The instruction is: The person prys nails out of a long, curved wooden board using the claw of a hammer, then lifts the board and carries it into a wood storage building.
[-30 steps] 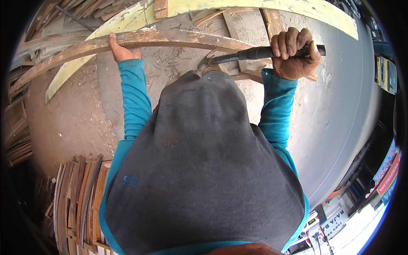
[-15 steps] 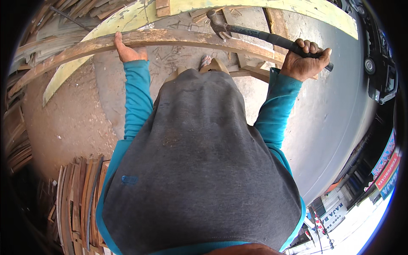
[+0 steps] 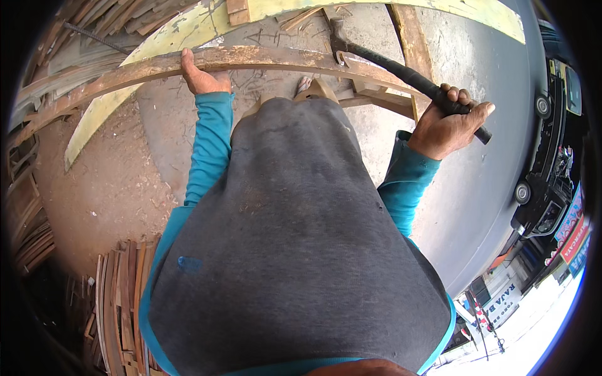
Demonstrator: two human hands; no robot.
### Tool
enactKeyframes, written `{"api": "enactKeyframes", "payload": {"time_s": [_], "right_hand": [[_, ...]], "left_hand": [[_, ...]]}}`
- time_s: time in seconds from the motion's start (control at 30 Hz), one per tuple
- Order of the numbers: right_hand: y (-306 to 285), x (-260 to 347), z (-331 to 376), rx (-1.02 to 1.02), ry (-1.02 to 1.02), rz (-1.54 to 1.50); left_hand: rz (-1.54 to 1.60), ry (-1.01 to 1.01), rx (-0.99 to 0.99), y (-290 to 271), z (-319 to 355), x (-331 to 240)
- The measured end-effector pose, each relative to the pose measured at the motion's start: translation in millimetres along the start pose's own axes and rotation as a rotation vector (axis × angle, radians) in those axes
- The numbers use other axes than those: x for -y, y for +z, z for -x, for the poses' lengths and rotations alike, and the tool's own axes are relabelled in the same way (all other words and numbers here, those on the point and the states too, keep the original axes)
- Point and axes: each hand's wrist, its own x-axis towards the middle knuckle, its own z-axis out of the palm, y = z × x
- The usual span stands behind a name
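A long, worn wooden plank (image 3: 269, 57) stretches across in front of me, its edges bent by the lens. My left hand (image 3: 205, 76) grips it left of the middle, thumb up over the near face and fingers hidden beneath or behind. In my right hand (image 3: 446, 125), closed round the black grip near its end, is a claw hammer (image 3: 396, 70). Its dark metal head points away to the left, and the claw lies against the plank, right of its middle. Whether a nail sits in the claw I cannot tell.
A pale yellow, peeling curved board (image 3: 94, 122) lies beyond the plank. Scrap wood is piled at the far left, and a stack of wooden strips (image 3: 119, 301) stands near left. Sandaled feet show below the plank. On the right is a road with a black vehicle (image 3: 542, 182).
My right hand and the hammer's grip end have come nearer to me, tilting the handle more steeply. The hammer head has shifted right along the plank. My left hand still holds the plank.
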Motion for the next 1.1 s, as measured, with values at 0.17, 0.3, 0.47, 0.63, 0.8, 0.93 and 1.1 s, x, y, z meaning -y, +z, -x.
{"api": "enactKeyframes", "payload": {"time_s": [0.17,0.3,0.47,0.63,0.8,0.93,1.1], "right_hand": [[-3,6,17,0.162,0.040,0.023],[-78,-20,7,0.093,0.134,-0.192],[-126,-44,-2,0.079,0.206,-0.362],[-91,-38,-12,0.075,0.131,-0.286],[-8,-11,21,0.206,-0.031,-0.085],[-55,-17,11,-0.016,0.129,-0.103],[-88,-20,-8,0.199,0.129,-0.160]], "left_hand": [[0.016,-0.055,0.063,0,3,-2],[-0.062,-0.079,-0.063,7,4,-6],[-0.096,-0.044,-0.107,3,-9,4],[-0.035,-0.062,0.018,-9,-15,7],[-0.072,-0.096,0.008,1,-10,4],[-0.084,-0.039,-0.038,-8,-18,5],[-0.153,-0.092,-0.191,5,-7,7]]}}
